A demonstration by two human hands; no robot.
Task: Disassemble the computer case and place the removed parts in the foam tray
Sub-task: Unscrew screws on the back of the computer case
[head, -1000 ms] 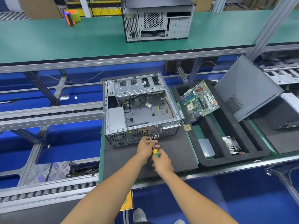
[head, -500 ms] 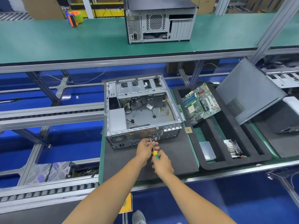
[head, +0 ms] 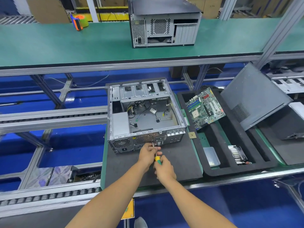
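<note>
An open grey computer case point(head: 144, 112) lies on a black mat point(head: 177, 162), its rear panel facing me, loose cables inside. My right hand point(head: 164, 170) grips the yellow-green handle of a screwdriver point(head: 157, 157). The tip of the tool meets the rear panel by the fan grille. My left hand point(head: 148, 153) pinches the metal shaft just below the panel. To the right, the black foam tray point(head: 218, 171) holds a green motherboard point(head: 204, 107), a heatsink point(head: 237, 154) and a clear plastic piece point(head: 211, 156).
A grey side panel point(head: 253, 96) leans over the tray's right side. A second computer case point(head: 164, 25) and an orange-green tape dispenser point(head: 79, 22) stand on the upper green shelf. Roller conveyor rails run to the left. A small tan square point(head: 192, 135) lies by the case.
Both hands stay at the rear panel with the screwdriver. The view has shifted slightly, and the hands show no clear move.
</note>
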